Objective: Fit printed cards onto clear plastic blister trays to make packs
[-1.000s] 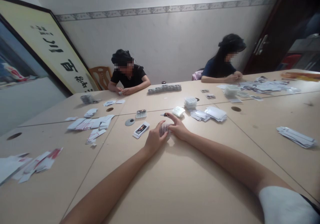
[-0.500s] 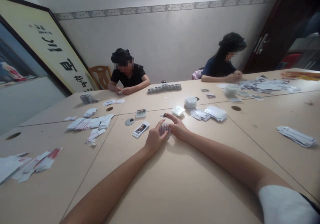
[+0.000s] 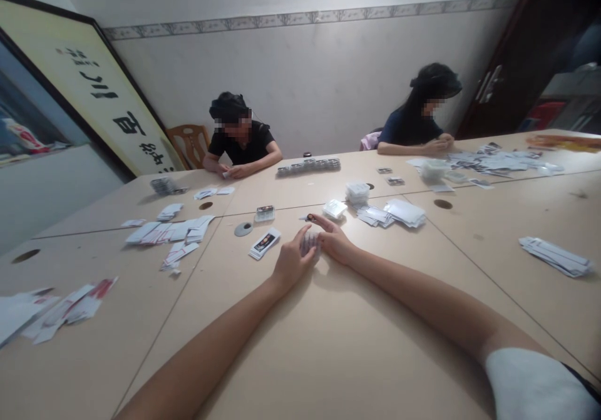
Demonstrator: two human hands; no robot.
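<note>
Near the middle of the table, my left hand (image 3: 292, 260) and my right hand (image 3: 334, 240) are closed around a small clear plastic case (image 3: 310, 242), gripping it from both sides. The case seems divided into cells, but my fingers cover much of it. Just beyond my fingertips lies a small dark-and-light item (image 3: 306, 218), too small to name. Left of my hands is a stack of printed cards (image 3: 265, 243) with a dark picture on top. Behind those cards sit another clear case (image 3: 265, 213) and a grey round disc (image 3: 243, 228).
Clear cases (image 3: 357, 192) are stacked beyond my right hand, beside white paper slips (image 3: 406, 212). More paper piles (image 3: 169, 229) lie to the left, and a slip bundle (image 3: 556, 256) at right. Two people (image 3: 239, 138) sit across the table. A row of cases (image 3: 308, 167) stands far back.
Both hands stay around the clear case in almost the same place. Beyond a very slight shift of the view, little differs.
</note>
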